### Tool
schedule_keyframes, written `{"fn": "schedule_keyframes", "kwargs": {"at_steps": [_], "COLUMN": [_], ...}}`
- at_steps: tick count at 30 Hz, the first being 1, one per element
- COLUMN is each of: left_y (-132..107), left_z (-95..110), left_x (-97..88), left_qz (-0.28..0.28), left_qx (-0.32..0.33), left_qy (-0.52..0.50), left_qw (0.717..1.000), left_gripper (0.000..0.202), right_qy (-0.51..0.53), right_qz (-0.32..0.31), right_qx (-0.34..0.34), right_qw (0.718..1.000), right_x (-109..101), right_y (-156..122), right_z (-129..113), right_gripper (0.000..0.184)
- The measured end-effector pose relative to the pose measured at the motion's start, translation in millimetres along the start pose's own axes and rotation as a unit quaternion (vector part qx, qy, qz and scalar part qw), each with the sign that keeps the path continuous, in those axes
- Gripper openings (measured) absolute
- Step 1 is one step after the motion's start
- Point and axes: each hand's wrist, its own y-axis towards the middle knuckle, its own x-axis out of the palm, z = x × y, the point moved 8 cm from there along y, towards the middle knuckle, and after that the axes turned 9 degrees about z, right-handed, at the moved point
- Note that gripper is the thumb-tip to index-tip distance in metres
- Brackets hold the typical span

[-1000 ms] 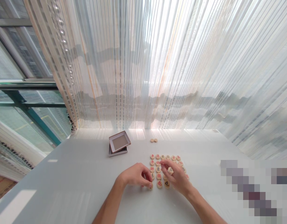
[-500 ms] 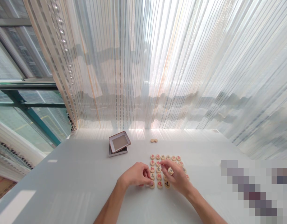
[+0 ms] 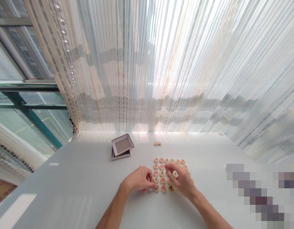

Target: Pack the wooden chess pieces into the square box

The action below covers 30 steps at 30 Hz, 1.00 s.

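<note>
Round wooden Chinese chess pieces with red and black characters lie in rows on the white table. My left hand is at the left edge of the rows, fingers curled and thumb on the nearest left black-marked Chinese chess piece. Its other fingertips are partly hidden. My right hand hovers over the middle of the rows, fingers bent but apart, with nothing visible in them. It covers several pieces. Beside its fingertips lies a red-marked piece. In the nearest row are a red piece and a black piece.
Two pale pieces lie together farther back on the table. An open box sits at the back left with its lid tilted on top. Sheer striped curtains hang behind the table. A blurred-out patch covers the right side.
My left thumb has shifted slightly on the nearest left piece, which sits a little farther right and shows more of its black mark. The right hand has barely moved.
</note>
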Motion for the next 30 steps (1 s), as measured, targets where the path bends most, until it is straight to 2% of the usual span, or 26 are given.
{"fn": "schedule_keyframes", "kwargs": {"at_steps": [13, 18, 26, 30], "left_y": [0.4, 2.2, 3.9, 1.9], "left_z": [2.1, -0.4, 15.9, 29.6], "left_x": [-4.3, -1.3, -13.9, -33.7], "left_qz": [0.020, 0.002, 0.080, 0.190], "left_qx": [0.011, 0.010, 0.073, 0.107], "left_qy": [0.026, 0.028, 0.090, 0.098], "left_qw": [0.999, 1.000, 0.990, 0.971], "left_gripper": [0.037, 0.036, 0.041, 0.042], "right_qy": [-0.012, -0.022, -0.010, -0.061], "right_qz": [0.006, 0.027, 0.027, -0.030], "right_qx": [-0.001, 0.014, 0.079, 0.083], "right_qw": [1.000, 0.999, 0.996, 0.994], "right_x": [-0.5, -6.7, -20.0, -7.5], "right_y": [-0.2, 2.6, 27.8, 52.4], "right_z": [6.1, 7.9, 20.3, 31.7], "right_gripper": [0.017, 0.014, 0.024, 0.030]}}
